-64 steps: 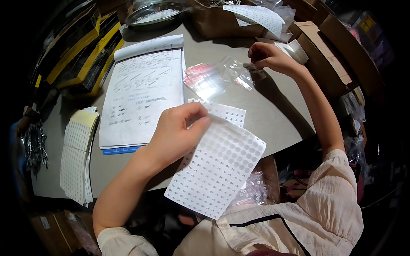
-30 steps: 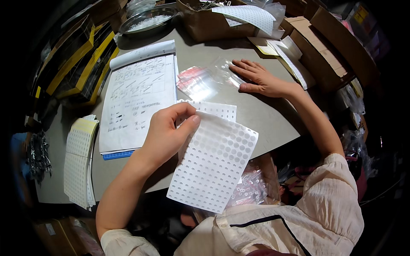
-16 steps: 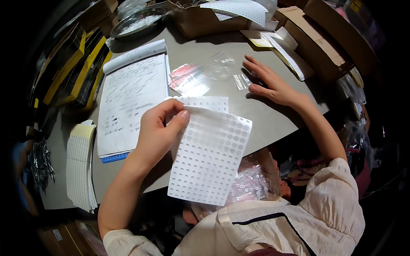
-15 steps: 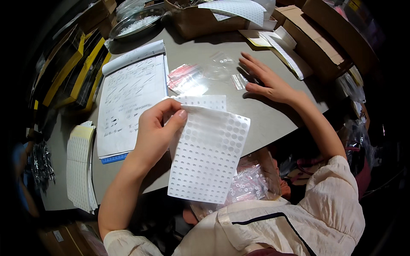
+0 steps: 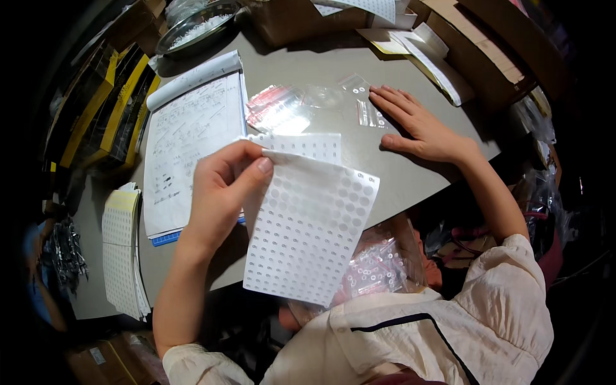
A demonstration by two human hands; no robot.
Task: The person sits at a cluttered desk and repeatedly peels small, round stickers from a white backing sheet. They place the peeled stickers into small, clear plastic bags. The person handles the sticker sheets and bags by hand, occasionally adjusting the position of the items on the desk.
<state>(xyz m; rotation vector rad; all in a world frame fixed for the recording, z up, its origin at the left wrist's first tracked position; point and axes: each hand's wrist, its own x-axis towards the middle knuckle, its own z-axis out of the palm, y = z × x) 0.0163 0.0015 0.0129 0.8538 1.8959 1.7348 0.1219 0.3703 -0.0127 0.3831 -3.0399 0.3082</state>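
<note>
My left hand (image 5: 224, 186) pinches the top corner of a white sticker sheet (image 5: 295, 253) between thumb and fingers. Rows of small round labels fill its lower part, while several circles near the top look bare. Behind it lies a second sheet (image 5: 317, 147), partly covered. Palm down at the table's right side, my right hand (image 5: 420, 125) holds nothing, fingers stretched out. Close to its fingertips are a small clear zip bag (image 5: 367, 114) and another bag (image 5: 353, 85) with small white rings. To their left sits a pile of clear bags with red edges (image 5: 277, 110).
A written notepad (image 5: 186, 144) lies on the grey table at left, with a bundle of sheets (image 5: 120, 250) in front. Black-and-yellow boxes (image 5: 106, 122) stand at far left, a metal bowl (image 5: 215, 37) behind. An open carton (image 5: 475, 45) stands back right. Filled bags (image 5: 378, 269) sit below the table edge.
My right hand has shifted slightly right, and its fingers now lie flatter on the table. More of the small bags shows beside it. My left hand still holds the sticker sheet.
</note>
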